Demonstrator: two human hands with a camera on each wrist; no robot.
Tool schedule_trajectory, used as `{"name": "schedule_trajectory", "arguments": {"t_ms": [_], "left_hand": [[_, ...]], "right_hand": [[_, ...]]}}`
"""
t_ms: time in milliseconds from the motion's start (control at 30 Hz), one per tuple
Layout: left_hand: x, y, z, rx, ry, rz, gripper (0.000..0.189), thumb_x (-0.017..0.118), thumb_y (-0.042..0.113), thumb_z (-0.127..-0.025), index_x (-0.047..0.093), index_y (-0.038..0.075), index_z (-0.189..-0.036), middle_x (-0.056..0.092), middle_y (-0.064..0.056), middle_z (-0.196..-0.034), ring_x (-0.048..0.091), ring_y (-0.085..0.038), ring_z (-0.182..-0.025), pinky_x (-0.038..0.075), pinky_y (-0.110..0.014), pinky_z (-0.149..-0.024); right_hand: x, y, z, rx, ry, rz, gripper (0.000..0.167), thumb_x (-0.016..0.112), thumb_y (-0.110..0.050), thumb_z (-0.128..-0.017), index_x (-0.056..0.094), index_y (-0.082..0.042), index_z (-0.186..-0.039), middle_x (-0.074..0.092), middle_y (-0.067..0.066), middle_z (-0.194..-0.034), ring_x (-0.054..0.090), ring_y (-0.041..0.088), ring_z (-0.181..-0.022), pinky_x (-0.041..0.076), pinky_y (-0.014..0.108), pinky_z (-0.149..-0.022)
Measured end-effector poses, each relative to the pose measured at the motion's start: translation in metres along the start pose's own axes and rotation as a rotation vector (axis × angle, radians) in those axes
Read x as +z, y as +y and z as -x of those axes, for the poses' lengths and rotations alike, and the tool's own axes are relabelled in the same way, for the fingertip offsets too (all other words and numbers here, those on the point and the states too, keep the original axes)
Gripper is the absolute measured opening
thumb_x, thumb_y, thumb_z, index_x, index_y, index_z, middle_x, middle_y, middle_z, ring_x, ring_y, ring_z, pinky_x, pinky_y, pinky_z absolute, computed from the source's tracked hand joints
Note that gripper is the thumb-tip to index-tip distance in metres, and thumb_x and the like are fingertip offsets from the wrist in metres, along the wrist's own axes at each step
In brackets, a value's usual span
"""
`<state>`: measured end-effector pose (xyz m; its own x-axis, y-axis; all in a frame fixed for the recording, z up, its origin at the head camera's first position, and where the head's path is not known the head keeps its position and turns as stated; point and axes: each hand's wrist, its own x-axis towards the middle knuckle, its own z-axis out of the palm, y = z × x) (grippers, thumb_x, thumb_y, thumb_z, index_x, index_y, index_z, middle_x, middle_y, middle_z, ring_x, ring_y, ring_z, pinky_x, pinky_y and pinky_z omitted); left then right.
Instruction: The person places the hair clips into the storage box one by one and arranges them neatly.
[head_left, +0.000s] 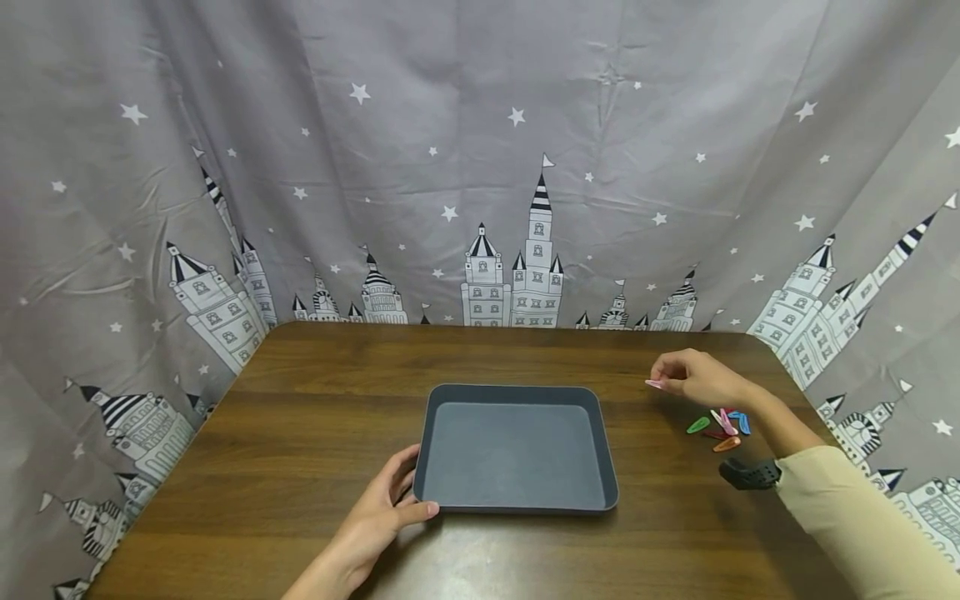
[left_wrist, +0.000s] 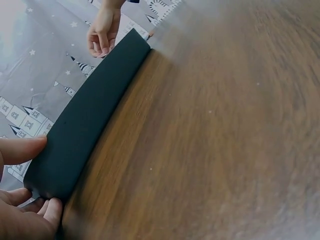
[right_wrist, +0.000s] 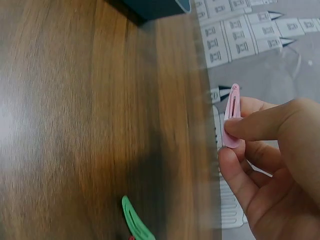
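A pink snap hair clip (right_wrist: 233, 107) is pinched between the thumb and fingers of my right hand (head_left: 696, 378), held above the table to the right of the tray. My left hand (head_left: 380, 508) grips the near left corner of a dark grey rectangular tray (head_left: 517, 450), thumb at the rim and fingers against its side. Nothing lies in the tray. Below my right hand is a small pile of hair clips: a green clip (head_left: 698, 425), an orange clip (head_left: 727, 445), a blue clip (head_left: 742, 422), plus pink and red ones partly overlapping.
The brown wooden table (head_left: 322, 400) carries the tray near its middle. A grey curtain (head_left: 420, 167) with printed castles and stars hangs behind and beside it. A black strap (head_left: 750, 474) sits at my right wrist, by a cream sleeve (head_left: 855, 508).
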<state>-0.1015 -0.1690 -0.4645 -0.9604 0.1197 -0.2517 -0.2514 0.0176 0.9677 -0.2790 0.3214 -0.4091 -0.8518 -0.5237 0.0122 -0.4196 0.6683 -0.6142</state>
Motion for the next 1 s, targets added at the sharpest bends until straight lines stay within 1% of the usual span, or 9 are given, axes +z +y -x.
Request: {"name": "schedule_trajectory", "arguments": {"t_ms": [33, 100, 300, 500, 633, 700, 833, 1000], "left_hand": [[0.000, 0.000, 0.000, 0.001, 0.010, -0.002, 0.087, 0.079, -0.006, -0.084, 0.036, 0.008, -0.158, 0.032, -0.025, -0.162, 0.027, -0.046, -0.149, 0.032, -0.061, -0.117], [0.000, -0.001, 0.000, 0.000, 0.017, 0.001, 0.087, 0.079, -0.006, -0.084, 0.036, 0.008, -0.158, 0.032, -0.024, -0.163, 0.025, -0.046, -0.150, 0.028, -0.061, -0.118], [0.000, -0.002, 0.002, 0.002, 0.015, 0.015, 0.086, 0.079, -0.006, -0.084, 0.036, 0.008, -0.158, 0.031, -0.023, -0.163, 0.024, -0.044, -0.151, 0.027, -0.060, -0.120], [0.001, -0.001, 0.005, 0.013, 0.015, 0.040, 0.085, 0.078, -0.006, -0.085, 0.036, 0.007, -0.158, 0.031, -0.022, -0.163, 0.023, -0.043, -0.151, 0.026, -0.058, -0.120], [0.004, -0.001, 0.004, 0.024, 0.022, 0.057, 0.083, 0.077, -0.007, -0.085, 0.038, 0.007, -0.157, 0.035, -0.020, -0.162, 0.025, -0.041, -0.151, 0.028, -0.056, -0.120], [0.005, -0.002, 0.004, 0.030, 0.024, 0.056, 0.083, 0.076, -0.008, -0.085, 0.037, 0.006, -0.157, 0.035, -0.021, -0.161, 0.025, -0.042, -0.151, 0.029, -0.056, -0.120], [0.007, -0.002, 0.005, 0.039, 0.025, 0.054, 0.084, 0.074, -0.010, -0.085, 0.034, 0.004, -0.157, 0.033, -0.024, -0.162, 0.023, -0.043, -0.151, 0.025, -0.058, -0.121], [0.009, -0.002, 0.004, 0.048, 0.027, 0.059, 0.085, 0.072, -0.011, -0.085, 0.031, 0.002, -0.158, 0.030, -0.026, -0.162, 0.021, -0.045, -0.151, 0.022, -0.058, -0.122]], "right_hand": [[0.001, -0.002, -0.001, -0.006, -0.001, -0.004, 0.005, 0.068, -0.004, -0.099, 0.069, -0.006, -0.094, 0.069, 0.006, -0.084, 0.053, 0.013, -0.071, 0.043, 0.028, -0.063], [0.003, -0.005, -0.004, -0.015, -0.003, -0.012, 0.005, 0.068, -0.003, -0.098, 0.069, -0.006, -0.094, 0.068, 0.005, -0.082, 0.051, 0.012, -0.069, 0.042, 0.027, -0.061], [0.008, -0.013, -0.013, -0.033, -0.029, -0.019, 0.006, 0.066, -0.001, -0.099, 0.068, -0.005, -0.094, 0.058, 0.000, -0.072, 0.048, 0.010, -0.064, 0.039, 0.025, -0.056], [0.013, -0.021, -0.022, -0.048, -0.070, -0.024, 0.006, 0.066, -0.001, -0.099, 0.068, -0.005, -0.096, 0.057, -0.002, -0.073, 0.050, 0.011, -0.066, 0.040, 0.025, -0.059], [0.017, -0.026, -0.026, -0.075, -0.095, -0.035, 0.005, 0.066, -0.001, -0.099, 0.067, -0.005, -0.095, 0.055, -0.002, -0.072, 0.050, 0.012, -0.066, 0.040, 0.025, -0.059], [0.020, -0.029, -0.029, -0.090, -0.108, -0.040, 0.004, 0.067, -0.003, -0.100, 0.066, -0.004, -0.095, 0.056, -0.002, -0.072, 0.050, 0.012, -0.066, 0.040, 0.025, -0.059], [0.025, -0.035, -0.036, -0.114, -0.126, -0.023, 0.006, 0.067, -0.005, -0.100, 0.066, -0.007, -0.095, 0.056, -0.002, -0.072, 0.051, 0.012, -0.066, 0.040, 0.025, -0.059], [0.031, -0.045, -0.045, -0.134, -0.152, -0.035, 0.007, 0.064, -0.001, -0.100, 0.066, -0.005, -0.095, 0.057, 0.002, -0.074, 0.052, 0.014, -0.068, 0.041, 0.024, -0.060]]}}
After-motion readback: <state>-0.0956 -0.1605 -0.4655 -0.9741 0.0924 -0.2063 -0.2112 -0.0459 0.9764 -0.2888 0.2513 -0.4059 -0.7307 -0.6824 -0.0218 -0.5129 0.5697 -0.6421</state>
